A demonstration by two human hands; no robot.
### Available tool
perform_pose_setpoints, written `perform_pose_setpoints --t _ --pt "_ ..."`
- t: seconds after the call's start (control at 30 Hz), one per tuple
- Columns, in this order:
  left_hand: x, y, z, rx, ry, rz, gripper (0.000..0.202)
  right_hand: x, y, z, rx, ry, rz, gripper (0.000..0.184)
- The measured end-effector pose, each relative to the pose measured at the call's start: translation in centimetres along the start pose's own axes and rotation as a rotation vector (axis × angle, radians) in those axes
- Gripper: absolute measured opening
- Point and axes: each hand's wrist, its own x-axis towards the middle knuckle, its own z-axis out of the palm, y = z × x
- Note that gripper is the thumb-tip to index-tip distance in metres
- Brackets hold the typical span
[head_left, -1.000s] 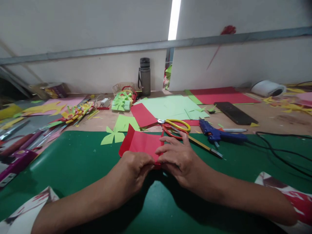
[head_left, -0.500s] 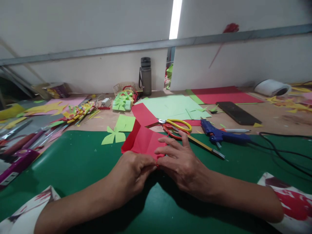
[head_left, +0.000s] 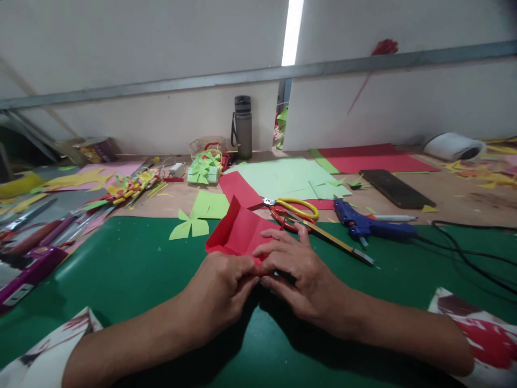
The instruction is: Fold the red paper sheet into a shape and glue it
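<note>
A folded red paper sheet lies on the green cutting mat, its far left corner lifted. My left hand pinches its near edge with curled fingers. My right hand presses down on the paper's near right part, fingers bent and touching the left hand's fingertips. Just beyond the right hand lie yellow-and-red scissors and a pencil.
A blue glue gun with a black cord lies to the right. Light green sheets, red sheets, a phone, a grey bottle, green paper shapes and tools at the far left crowd the table.
The red paper has been drawn closer and folded narrower at its near edge. My right fingers have curled in and shifted toward my left hand.
</note>
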Motion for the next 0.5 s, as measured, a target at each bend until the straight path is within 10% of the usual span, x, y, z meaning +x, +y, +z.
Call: perform_pose_setpoints --t 0.5 --pt "0.13 0.71 -0.12 0.025 -0.028 -0.001 0.022 0.12 -0.52 -0.86 -0.166 0.017 -0.185 0.019"
